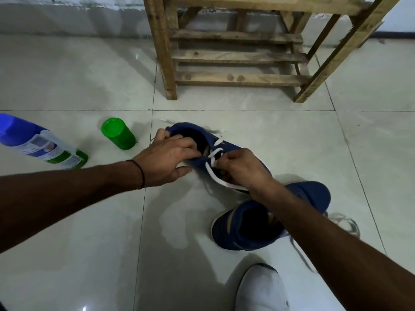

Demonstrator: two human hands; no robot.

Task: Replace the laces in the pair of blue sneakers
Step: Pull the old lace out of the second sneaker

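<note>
A pale tiled floor point(67, 75) carries everything, with a wooden rack point(235, 57) standing at the far side. Two blue sneakers lie right of centre. The near sneaker point(226, 234) sits under the right forearm, with a loose grey lace point(345, 223) trailing off its right side. The far sneaker point(233, 148) lies just beyond it, its long axis running from the heel at far left to the toe at near right. A blue-capped bottle point(40, 142) lies at the left, and a green can point(119, 134) stands near it.

The left hand point(166, 158) grips the far sneaker's heel collar, fingers curled over the rim into the opening. The right hand point(242, 169) sits on the midfoot, fingers bunched and apparently pinching the white lace point(215, 153), which crosses the upper eyelets between the two hands. The remaining eyelets lie toward the heel, far-left of the right hand, so the threading hand is the nearer one, while the left hand steadies the shoe.
</note>
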